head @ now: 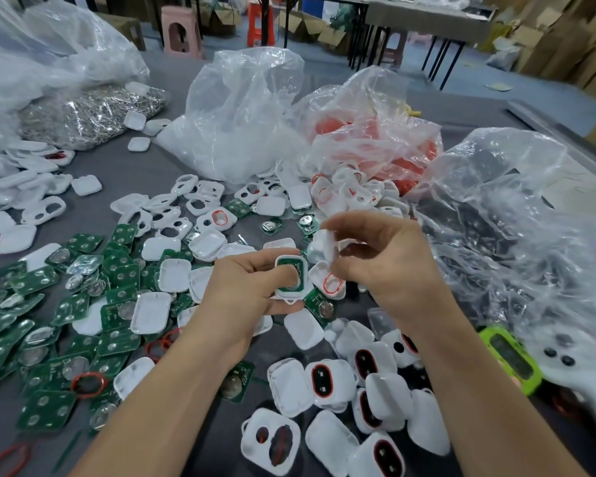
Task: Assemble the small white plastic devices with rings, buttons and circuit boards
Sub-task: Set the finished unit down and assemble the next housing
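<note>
Left hand curls round a white shell with a green circuit board seated inside, thumb pressing it down, open face up to receive the next part. Right hand pinches 1 white cover (blurred) just above and beside it, likely the closing half. Loose parts litter the grey surface.

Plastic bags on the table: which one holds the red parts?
The crumpled bag right of centre. Red shows through it, whereas the bag to its left holds white parts, the far-left bag silvery pieces, the rightmost bag dark ones.
</note>
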A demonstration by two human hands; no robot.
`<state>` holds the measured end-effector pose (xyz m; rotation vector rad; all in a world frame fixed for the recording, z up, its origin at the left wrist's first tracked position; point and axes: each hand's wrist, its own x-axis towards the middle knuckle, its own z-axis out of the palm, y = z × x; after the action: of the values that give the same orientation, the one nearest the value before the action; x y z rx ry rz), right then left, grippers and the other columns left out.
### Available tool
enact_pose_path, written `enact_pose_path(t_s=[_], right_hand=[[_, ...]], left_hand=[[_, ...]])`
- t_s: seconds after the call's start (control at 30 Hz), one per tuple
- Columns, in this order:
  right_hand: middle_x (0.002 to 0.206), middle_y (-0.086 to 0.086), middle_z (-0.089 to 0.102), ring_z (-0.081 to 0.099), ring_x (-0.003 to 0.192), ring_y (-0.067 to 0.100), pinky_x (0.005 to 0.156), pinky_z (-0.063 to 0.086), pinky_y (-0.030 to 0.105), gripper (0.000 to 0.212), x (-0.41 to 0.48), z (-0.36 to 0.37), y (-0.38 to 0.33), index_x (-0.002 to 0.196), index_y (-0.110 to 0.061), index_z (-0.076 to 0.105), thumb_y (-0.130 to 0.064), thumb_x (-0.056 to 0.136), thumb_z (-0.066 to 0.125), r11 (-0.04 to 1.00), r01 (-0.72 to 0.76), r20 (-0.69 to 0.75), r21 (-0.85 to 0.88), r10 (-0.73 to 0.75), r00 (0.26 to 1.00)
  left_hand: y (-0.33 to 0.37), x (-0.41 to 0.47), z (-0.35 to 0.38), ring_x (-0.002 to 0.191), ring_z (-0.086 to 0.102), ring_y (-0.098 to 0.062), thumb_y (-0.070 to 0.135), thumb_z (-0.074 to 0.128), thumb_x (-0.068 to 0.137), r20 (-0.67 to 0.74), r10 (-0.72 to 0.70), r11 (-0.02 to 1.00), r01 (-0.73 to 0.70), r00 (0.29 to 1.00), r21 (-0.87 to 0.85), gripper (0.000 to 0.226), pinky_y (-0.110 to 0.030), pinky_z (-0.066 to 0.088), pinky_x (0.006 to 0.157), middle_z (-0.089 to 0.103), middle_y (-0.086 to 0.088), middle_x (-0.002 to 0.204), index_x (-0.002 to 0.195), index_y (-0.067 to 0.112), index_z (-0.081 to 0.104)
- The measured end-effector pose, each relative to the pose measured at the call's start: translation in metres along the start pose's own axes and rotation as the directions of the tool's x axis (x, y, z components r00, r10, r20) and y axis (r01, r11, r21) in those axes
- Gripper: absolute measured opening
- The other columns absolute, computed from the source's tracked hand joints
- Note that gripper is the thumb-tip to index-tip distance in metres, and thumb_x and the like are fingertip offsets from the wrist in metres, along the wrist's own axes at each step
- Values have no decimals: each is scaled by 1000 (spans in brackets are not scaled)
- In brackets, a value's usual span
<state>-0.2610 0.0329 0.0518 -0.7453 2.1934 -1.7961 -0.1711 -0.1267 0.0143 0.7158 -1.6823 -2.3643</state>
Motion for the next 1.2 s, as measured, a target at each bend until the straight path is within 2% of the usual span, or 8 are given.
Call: enact_pose_path(t_s=[0.23, 0.3, 0.4, 0.5, 0.63, 0.73, 0.87, 1.2], right_hand=[[94, -10, 78, 74, 84, 10, 76, 59, 21, 53, -21, -2, 10, 95, -31, 81, 15, 70, 77, 1000, -7, -15, -20, 6, 1000], [98, -14, 77, 72, 90, 9, 80, 58, 23, 52, -26, -7, 11, 98, -38, 79, 8, 74, 80, 975, 42, -15, -218, -47, 999], [121, -20, 67, 59, 115, 6, 101, 48, 24, 59, -26, -18, 7, 103, -47, 77, 5, 75, 78, 700, 129, 134, -702, -48, 990], [139, -24, 57, 45, 134, 2, 115, 37, 28, 72, -28, -23, 1, 118, -48, 72, 10, 76, 69, 551, 193, 325, -812, 153, 933], [118, -9, 74, 65, 111, 13, 101, 51, 30, 69, -44, -30, -4, 122, -41, 72, 11, 79, 60, 684, -114, -71, -720, 92, 993], [81, -8, 75, 71, 83, 23, 77, 58, 38, 14, -52, -13, -6, 89, -33, 76, -45, 85, 69, 565, -312, -319, -764, 89, 943], [101, 6, 72, 68, 95, 31, 71, 40, 37, 59, -46, 19, 2, 106, -24, 65, -78, 85, 52, 314, -434, -363, -844, 261, 894], [101, -9, 70, 59, 85, 17, 74, 46, 31, 34, -44, 23, 20, 113, -34, 63, -40, 82, 77, 574, -388, -358, -721, 171, 918]], left_hand=[[0, -6, 5, 71, 73, -17, -8, 67, 89, 44, -6, 999, 5, 999, 34, 24, -31, 62, 60, 78, -13, 87, 103, 7, 80], [0, -7, 6, 69, 73, -16, -10, 67, 89, 36, -12, 1000, 11, 999, 30, 23, -31, 62, 60, 77, -11, 84, 101, 5, 80], [0, -7, 6, 69, 73, -19, -11, 66, 88, 25, -18, 999, 17, 1000, 29, 24, -31, 62, 58, 77, -13, 84, 96, 6, 81], [0, -6, 5, 70, 73, -20, -12, 65, 87, 19, -22, 999, 21, 1000, 33, 26, -31, 61, 58, 77, -15, 86, 91, 8, 82], [0, -4, 4, 70, 73, -20, -11, 65, 88, 20, -17, 999, 17, 1000, 38, 26, -32, 62, 59, 77, -17, 88, 90, 9, 82], [0, -2, 3, 75, 74, -23, -10, 66, 88, 7, -6, 1000, 6, 1000, 21, 25, -31, 61, 60, 78, -19, 93, 93, 8, 82], [-2, -3, 3, 74, 75, -22, -11, 66, 87, -10, -3, 1000, 4, 1000, 9, 24, -30, 61, 58, 78, -18, 91, 95, 7, 80], [1, -6, 3, 73, 75, -23, -12, 65, 88, -10, 5, 1000, -5, 1000, -5, 23, -32, 62, 59, 77, -15, 86, 100, 2, 78]])
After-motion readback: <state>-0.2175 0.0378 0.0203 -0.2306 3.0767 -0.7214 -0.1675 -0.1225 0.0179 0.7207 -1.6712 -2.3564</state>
